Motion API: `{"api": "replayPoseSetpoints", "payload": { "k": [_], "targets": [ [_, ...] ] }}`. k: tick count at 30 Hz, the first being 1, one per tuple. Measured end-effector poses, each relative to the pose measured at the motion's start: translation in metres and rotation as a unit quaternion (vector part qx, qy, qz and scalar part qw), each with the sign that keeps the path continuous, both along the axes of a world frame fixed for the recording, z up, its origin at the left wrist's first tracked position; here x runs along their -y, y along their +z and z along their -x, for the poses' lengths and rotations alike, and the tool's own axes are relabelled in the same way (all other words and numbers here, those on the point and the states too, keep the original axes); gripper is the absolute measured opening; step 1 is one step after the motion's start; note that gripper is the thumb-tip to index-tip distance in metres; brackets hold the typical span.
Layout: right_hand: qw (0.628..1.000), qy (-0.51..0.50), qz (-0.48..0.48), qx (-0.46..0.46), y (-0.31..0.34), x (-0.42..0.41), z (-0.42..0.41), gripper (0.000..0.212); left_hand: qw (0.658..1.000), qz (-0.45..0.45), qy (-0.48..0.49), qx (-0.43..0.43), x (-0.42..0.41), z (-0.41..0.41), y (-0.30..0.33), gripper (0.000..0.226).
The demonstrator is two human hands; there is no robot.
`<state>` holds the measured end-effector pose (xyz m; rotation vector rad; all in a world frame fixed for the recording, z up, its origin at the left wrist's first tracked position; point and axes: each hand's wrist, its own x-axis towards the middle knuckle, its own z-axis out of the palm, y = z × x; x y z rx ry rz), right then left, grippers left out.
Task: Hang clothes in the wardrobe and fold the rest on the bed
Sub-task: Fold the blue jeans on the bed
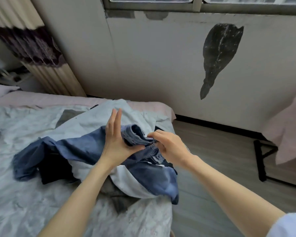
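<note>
Right now both hands are busy at the waistband of a pair of blue jeans (85, 149) that lies crumpled across a heap of other clothes near the right edge of the bed (24, 202). The right hand (167, 144) pinches the denim at the fly, fingers curled round the band beside the zip, apparently to fasten or straighten it before the garment is dealt with. The left hand (114, 134) is open, its fingers straight and pointing up, with the palm against the raised waistband; it seems to brace the cloth so the other hand has something to pull against. Under the jeans sits a white garment (96, 120) spread toward the far edge of the bed, and a dark garment (55, 170) pokes out beneath the jeans' left leg. Nothing looks folded yet, so I judge the sorting to be at an early stage.
</note>
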<state>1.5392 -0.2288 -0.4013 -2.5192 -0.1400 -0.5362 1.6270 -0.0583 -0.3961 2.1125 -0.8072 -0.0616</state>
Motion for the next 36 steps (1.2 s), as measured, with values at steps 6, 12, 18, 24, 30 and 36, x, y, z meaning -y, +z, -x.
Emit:
{"api": "replayPoseSetpoints", "payload": {
  "k": [6,12,18,24,30,36],
  "targets": [
    [0.997,-0.034,-0.063,-0.027,0.069,-0.021,0.108,0.021,0.991,0.111,-0.064,0.034,-0.028,0.093,0.086,0.024],
    [0.976,-0.091,-0.163,-0.114,0.089,-0.014,0.244,0.030,0.980,0.159,-0.093,0.076,0.000,0.190,0.122,0.030],
    [0.925,-0.258,-0.160,-0.230,0.064,0.027,0.361,0.035,0.960,0.242,-0.143,0.002,0.055,0.268,0.166,0.022],
    [0.858,-0.447,-0.157,-0.200,0.091,0.072,0.449,0.006,0.947,0.280,-0.160,0.000,0.109,0.339,0.211,0.026],
    [0.757,-0.590,-0.252,-0.124,0.117,0.119,0.557,0.017,0.925,0.303,-0.219,-0.074,0.152,0.403,0.216,0.019],
    [0.561,-0.463,-0.665,0.167,0.166,0.141,0.613,0.029,0.913,0.274,-0.289,-0.089,0.180,0.447,0.230,0.011]
  ]
}}
